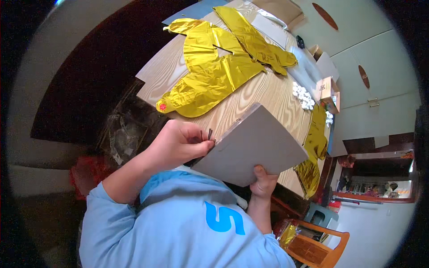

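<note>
My left hand [181,145] pinches a few thin dark pins [209,134] right at the near corner of a flat grey board [254,145]. The board is tilted up over the edge of a light wooden table [272,96]. Gripping the board's lower edge from beneath is my right hand [263,182], thumb on the top face. My light blue sleeves and shirt fill the lower part of the view.
Two deflated gold foil balloons [210,73] [257,42] lie flat on the table, and more gold foil [315,149] hangs at its right end. Small white pieces [304,96] and a small cardboard box [330,89] sit beyond. An orange wooden chair [324,250] stands at lower right.
</note>
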Action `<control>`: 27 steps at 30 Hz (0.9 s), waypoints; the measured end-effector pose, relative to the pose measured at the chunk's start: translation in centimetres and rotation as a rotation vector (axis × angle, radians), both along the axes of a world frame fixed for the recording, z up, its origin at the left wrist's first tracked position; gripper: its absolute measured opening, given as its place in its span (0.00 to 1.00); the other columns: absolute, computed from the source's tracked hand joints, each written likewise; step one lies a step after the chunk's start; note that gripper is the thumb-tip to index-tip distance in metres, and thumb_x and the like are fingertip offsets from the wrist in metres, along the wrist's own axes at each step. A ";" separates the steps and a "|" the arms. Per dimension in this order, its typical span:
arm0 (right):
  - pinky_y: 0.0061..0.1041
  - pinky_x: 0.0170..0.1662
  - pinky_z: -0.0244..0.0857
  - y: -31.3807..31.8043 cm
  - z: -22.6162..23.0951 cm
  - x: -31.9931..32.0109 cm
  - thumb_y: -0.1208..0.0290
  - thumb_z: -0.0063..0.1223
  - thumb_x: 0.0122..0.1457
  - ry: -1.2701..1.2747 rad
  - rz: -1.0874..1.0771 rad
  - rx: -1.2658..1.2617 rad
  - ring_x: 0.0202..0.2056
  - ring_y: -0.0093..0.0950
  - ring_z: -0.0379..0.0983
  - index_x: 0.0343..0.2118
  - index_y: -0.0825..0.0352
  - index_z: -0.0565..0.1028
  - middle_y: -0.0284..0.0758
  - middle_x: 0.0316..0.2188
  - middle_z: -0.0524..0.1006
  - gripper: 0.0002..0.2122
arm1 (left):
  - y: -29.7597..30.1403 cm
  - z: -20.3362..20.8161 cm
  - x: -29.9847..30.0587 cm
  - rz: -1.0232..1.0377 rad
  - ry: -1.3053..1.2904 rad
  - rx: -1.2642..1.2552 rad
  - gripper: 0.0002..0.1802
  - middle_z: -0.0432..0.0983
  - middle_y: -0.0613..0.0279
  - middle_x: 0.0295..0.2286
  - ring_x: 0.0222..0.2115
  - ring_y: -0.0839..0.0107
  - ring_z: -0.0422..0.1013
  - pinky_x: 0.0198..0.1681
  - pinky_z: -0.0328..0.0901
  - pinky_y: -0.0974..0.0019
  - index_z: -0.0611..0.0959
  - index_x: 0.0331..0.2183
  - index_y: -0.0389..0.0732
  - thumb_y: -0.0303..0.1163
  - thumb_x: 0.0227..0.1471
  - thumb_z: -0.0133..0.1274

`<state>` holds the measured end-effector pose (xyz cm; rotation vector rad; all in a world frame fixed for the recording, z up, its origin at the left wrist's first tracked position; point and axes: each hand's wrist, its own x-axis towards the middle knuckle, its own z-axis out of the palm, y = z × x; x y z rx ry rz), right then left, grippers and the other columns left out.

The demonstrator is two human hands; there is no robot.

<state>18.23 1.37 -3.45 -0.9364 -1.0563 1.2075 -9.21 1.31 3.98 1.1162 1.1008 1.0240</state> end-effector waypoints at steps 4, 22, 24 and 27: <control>0.30 0.52 0.57 -0.5 0.4 -0.5 0.70 0.68 0.43 -0.139 -0.031 0.124 0.46 0.29 0.67 0.50 0.69 0.66 0.34 0.45 0.71 0.30 | -0.4 0.2 0.4 0.179 0.487 0.344 0.06 0.72 0.61 0.16 0.19 0.78 0.69 0.22 0.64 0.71 0.79 0.20 0.35 0.26 0.41 0.59; 0.33 0.48 0.66 -0.4 0.1 -1.1 0.69 0.64 0.45 0.323 0.129 -0.221 0.44 0.31 0.71 0.45 0.66 0.71 0.34 0.42 0.74 0.23 | -7.4 -19.0 -19.4 0.232 1.061 -0.728 0.10 0.74 0.47 0.23 0.27 0.60 0.74 0.30 0.67 0.59 0.80 0.27 0.31 0.25 0.38 0.57; 0.33 0.46 0.67 -0.3 -1.7 -0.1 0.71 0.64 0.46 0.337 0.193 -0.228 0.43 0.31 0.71 0.46 0.66 0.70 0.34 0.42 0.74 0.22 | -7.9 -22.6 -21.4 0.187 1.142 -0.827 0.11 0.74 0.47 0.25 0.29 0.59 0.74 0.32 0.67 0.59 0.80 0.29 0.31 0.26 0.38 0.58; 0.31 0.45 0.68 -0.3 -0.6 -1.1 0.73 0.63 0.47 0.305 0.133 -0.204 0.41 0.31 0.72 0.47 0.67 0.69 0.35 0.42 0.74 0.22 | -7.4 -24.3 -22.6 0.138 1.256 -0.911 0.13 0.74 0.47 0.27 0.32 0.58 0.73 0.33 0.67 0.58 0.80 0.31 0.32 0.26 0.38 0.59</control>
